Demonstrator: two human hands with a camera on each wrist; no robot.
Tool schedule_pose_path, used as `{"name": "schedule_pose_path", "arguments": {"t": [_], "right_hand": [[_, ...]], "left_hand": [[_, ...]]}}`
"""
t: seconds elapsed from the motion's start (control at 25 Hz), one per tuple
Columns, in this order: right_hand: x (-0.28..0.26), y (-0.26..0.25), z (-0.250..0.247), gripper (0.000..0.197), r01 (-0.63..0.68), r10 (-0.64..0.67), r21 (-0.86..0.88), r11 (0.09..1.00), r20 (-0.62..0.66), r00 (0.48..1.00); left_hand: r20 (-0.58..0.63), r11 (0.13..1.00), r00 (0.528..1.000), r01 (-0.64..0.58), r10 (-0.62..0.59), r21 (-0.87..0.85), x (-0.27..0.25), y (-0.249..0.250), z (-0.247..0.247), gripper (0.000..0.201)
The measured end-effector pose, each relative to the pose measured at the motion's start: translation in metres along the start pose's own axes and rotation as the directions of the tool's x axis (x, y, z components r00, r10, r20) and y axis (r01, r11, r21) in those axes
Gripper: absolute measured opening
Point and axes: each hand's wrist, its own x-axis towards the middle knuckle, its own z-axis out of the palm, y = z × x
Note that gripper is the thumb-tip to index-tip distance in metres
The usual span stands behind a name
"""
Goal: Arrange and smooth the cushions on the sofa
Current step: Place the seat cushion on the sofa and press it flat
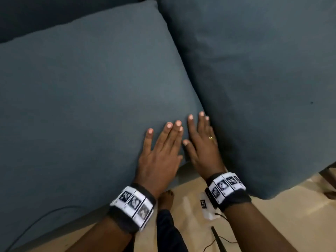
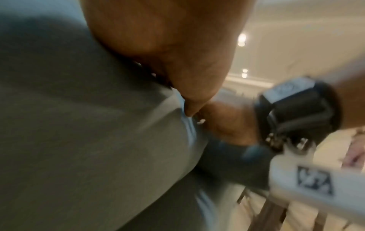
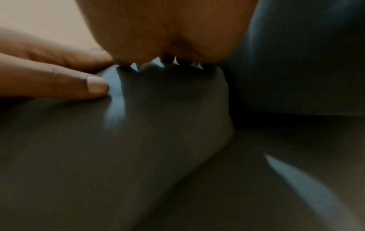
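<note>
Pressing flat on the left cushion [image 1: 87, 91] near its front right corner, the left hand [image 1: 160, 157] and right hand [image 1: 203, 148] lie side by side, fingers [image 1: 168, 128] straight, holding nothing. The right cushion [image 1: 263, 79] seems to touch the right hand's outer edge.

Dim, soft light; head view fairly sharp; wrist views blurred, perhaps motion.
</note>
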Motion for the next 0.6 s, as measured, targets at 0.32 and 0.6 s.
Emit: {"name": "schedule_pose_path", "arguments": {"t": [0.32,0.6], "right_hand": [[-0.033,-0.028,0.021,0.074,0.043,-0.059,-0.156,0.987,-0.099,0.993],[-0.066,-0.105,0.066,0.081,0.231,-0.245,-0.263,0.937,-0.022,0.969]], "left_hand": [[-0.143,0.996,0.99,0.002,0.011,0.089,-0.045,-0.035,0.013,0.086],[-0.198,0.977,0.958,0.213,-0.206,0.013,-0.131,-0.073,0.034,0.085]]}}
